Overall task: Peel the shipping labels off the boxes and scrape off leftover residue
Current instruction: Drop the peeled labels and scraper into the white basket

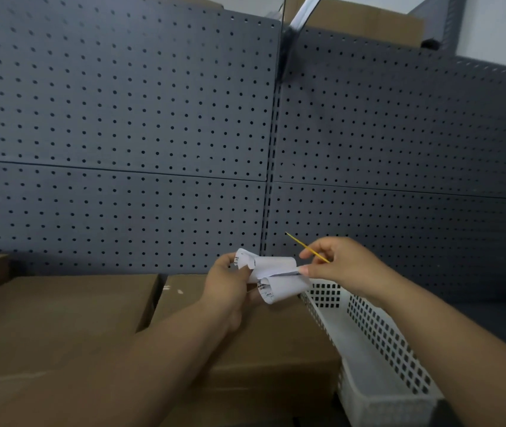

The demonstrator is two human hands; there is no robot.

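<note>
Grey pegboard (122, 118) dotted with dark holes; brown boxes (60, 334); white label (276, 272) (black print); white basket (368, 334); yellow stick (307, 249).

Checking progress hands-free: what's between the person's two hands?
In the head view, a curled white label spans the gap; the left hand grips one end, the right hand pinches the other and holds a thin yellow stick.

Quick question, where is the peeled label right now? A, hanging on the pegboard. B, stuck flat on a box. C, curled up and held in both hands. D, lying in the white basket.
C: the curled label is gripped by the left hand and pinched at its edge by the right hand, clear of the box and the white basket.
</note>
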